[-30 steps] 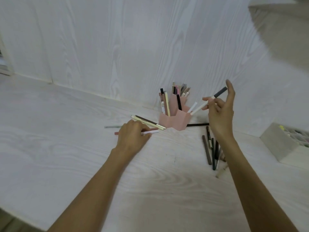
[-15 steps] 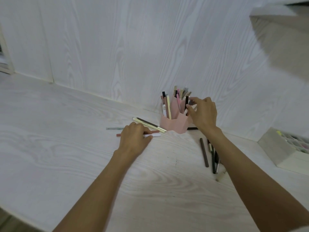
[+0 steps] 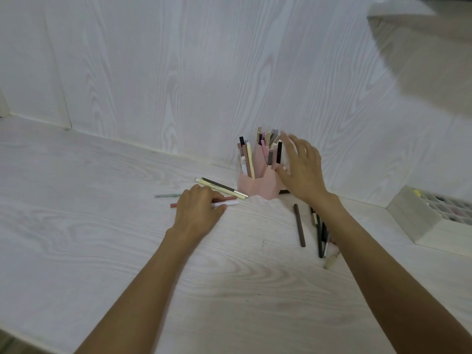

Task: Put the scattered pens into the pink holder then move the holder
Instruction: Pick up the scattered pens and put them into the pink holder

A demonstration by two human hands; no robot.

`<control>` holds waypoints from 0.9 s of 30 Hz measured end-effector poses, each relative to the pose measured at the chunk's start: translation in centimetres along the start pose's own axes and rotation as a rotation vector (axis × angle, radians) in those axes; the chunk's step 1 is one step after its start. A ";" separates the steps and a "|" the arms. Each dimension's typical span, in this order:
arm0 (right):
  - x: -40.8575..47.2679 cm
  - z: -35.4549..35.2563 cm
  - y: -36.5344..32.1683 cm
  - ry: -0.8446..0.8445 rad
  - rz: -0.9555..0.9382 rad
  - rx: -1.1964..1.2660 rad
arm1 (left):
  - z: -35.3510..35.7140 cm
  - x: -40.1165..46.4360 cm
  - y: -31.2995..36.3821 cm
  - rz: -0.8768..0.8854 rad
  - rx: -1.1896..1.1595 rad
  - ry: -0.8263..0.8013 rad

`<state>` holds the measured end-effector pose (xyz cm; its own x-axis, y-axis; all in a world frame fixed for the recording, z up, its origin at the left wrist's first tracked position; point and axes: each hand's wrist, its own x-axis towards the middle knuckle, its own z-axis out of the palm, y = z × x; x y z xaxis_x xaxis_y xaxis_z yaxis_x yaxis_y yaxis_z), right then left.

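My right hand (image 3: 301,169), fingers spread and empty, hangs just beside the crowded pink holder (image 3: 258,187); a careless brush could tip it, while my left hand (image 3: 198,210) pins a white pen (image 3: 227,204).

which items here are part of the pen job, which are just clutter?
Job:
- pink holder
- loose pens by the left hand: cream pen, red pen, white pen, green pen
- brown pen, dark pens by the right forearm
- right hand, open beside the holder

Lying about:
- grey organiser tray, far right
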<state>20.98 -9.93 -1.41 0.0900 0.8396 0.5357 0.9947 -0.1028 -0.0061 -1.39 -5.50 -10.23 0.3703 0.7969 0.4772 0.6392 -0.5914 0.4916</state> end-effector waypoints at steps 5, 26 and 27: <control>-4.5 -0.9 1.7 -0.040 0.356 0.318 | 0.1 0.1 0.1 0.038 0.067 -0.030; -9.5 4.3 2.8 -0.159 0.330 0.377 | -2.9 8.9 7.6 -0.104 -0.416 0.233; -9.6 4.3 2.8 -0.154 0.335 0.375 | -2.2 9.3 7.6 -0.127 -0.330 0.194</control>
<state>23.16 -15.93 -10.21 0.3848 0.8649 0.3222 0.8569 -0.2050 -0.4730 5.43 -2.89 -0.49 0.1477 0.8470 0.5107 0.4091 -0.5225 0.7481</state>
